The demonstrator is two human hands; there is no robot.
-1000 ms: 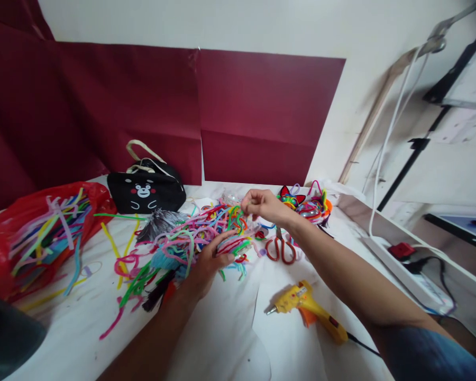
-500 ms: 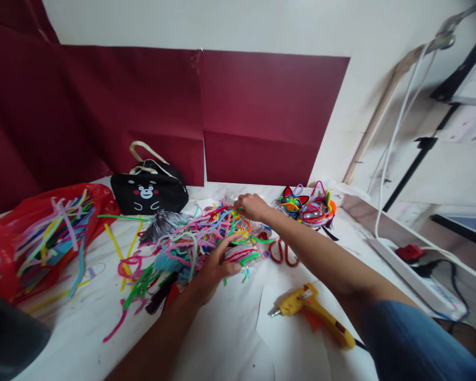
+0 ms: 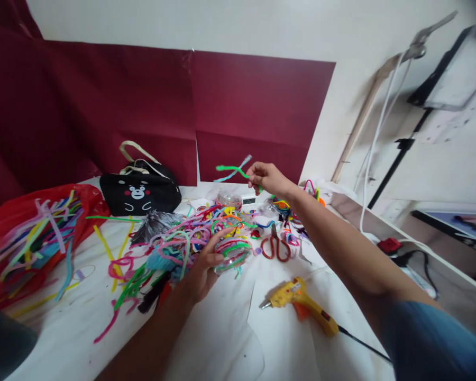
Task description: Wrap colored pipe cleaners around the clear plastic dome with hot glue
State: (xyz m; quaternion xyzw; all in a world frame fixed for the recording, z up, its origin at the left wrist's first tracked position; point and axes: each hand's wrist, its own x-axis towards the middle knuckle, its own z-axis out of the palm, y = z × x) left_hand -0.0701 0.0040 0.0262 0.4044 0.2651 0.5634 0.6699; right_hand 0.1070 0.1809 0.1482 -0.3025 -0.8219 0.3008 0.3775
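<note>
Green and pale-blue fuzzy strips (image 3: 224, 168) cross at the pinching right hand (image 3: 264, 177) above the white worktop (image 3: 222, 328), and could snag the multicoloured heap (image 3: 178, 238) if dipped, while the left hand (image 3: 202, 270) holds a clear, strip-wrapped rounded form (image 3: 235, 254).

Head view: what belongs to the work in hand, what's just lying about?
Likely the job's: green strip in right hand; strip-wrapped piece at left hand; strip pile; red bag; scissors; glue gun.

Seemingly just lying about: black bag; small white block.
</note>
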